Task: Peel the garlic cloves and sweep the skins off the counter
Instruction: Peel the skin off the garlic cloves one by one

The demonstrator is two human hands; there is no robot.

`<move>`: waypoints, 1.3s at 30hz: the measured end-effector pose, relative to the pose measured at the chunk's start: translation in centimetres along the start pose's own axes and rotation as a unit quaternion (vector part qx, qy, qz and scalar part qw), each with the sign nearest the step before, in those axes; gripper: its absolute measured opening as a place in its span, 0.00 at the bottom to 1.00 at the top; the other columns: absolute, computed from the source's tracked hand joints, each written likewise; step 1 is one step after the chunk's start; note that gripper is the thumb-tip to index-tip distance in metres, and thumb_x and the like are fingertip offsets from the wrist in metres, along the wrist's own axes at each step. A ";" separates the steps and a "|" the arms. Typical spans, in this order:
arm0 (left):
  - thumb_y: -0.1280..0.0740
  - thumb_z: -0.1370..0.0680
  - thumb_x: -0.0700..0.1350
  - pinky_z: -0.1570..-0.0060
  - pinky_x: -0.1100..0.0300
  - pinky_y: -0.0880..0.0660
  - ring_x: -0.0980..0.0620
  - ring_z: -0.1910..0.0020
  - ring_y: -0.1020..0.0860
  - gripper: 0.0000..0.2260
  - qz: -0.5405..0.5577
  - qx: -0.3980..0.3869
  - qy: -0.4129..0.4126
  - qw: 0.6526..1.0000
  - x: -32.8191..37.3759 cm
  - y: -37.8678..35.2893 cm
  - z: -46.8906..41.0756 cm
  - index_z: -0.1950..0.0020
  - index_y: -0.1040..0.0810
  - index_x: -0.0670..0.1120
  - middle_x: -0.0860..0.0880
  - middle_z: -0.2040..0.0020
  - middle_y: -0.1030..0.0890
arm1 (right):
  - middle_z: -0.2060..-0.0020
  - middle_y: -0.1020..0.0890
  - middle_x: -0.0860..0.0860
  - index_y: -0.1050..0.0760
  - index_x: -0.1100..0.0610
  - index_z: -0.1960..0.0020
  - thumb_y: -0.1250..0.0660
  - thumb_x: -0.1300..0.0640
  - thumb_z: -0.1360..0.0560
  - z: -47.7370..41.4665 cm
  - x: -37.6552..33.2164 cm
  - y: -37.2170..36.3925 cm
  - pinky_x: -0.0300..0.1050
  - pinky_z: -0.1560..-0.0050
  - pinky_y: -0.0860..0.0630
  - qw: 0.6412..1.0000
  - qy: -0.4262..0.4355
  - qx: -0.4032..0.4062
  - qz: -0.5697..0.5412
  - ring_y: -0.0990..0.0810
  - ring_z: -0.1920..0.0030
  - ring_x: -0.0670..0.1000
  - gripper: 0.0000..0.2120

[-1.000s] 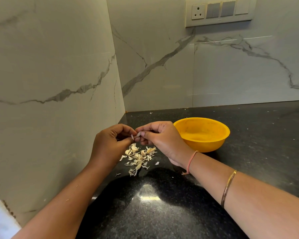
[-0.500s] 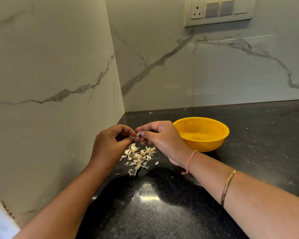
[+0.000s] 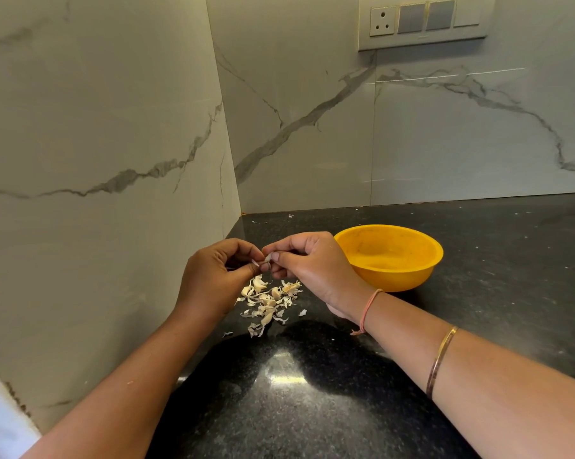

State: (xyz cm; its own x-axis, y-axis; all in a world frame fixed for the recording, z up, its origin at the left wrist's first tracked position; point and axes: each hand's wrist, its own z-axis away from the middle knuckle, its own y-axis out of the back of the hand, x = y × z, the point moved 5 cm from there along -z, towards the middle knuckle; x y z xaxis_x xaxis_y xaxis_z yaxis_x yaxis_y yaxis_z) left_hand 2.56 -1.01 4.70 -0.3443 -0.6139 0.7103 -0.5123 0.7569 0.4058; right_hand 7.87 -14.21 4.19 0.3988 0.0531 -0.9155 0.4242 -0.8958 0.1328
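Both hands meet above the black counter (image 3: 312,409) near the wall corner. My left hand (image 3: 213,276) and my right hand (image 3: 307,263) pinch one small garlic clove (image 3: 266,258) between their fingertips; only a pale bit of it and its skin shows. Directly below them lies a heap of garlic cloves and papery skins (image 3: 267,303). A yellow bowl (image 3: 392,256) stands just right of my right hand; no cloves show inside it.
Marble walls close off the left side and the back (image 3: 113,144). A socket and switch panel (image 3: 425,21) hangs on the back wall. Tiny skin flecks (image 3: 291,215) dot the counter near the back wall.
The hands stay in the same spot; the fingertips shift slightly on the clove. The pile and bowl have not moved.
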 end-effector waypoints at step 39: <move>0.31 0.27 0.34 0.60 0.65 0.23 0.54 0.59 0.22 0.10 0.187 -0.044 0.117 0.974 -1.3 -0.9 -0.3 0.53 0.29 0.47 0.47 0.59 0.21 | 0.64 0.19 0.54 0.21 0.65 0.53 0.35 0.69 0.25 -0.1 1.0 -0.4 0.36 0.63 0.21 0.997 -0.041 -0.013 -0.070 0.21 0.67 0.43 0.05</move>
State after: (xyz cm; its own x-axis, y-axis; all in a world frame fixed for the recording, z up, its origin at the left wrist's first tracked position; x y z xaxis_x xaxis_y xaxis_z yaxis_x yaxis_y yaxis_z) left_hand 3.71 -0.86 3.58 -0.3000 -0.2320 0.9253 -0.3130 0.9402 0.1342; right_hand 8.19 -13.75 3.26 0.2673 0.1393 -0.9535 0.4919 -0.8706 0.0107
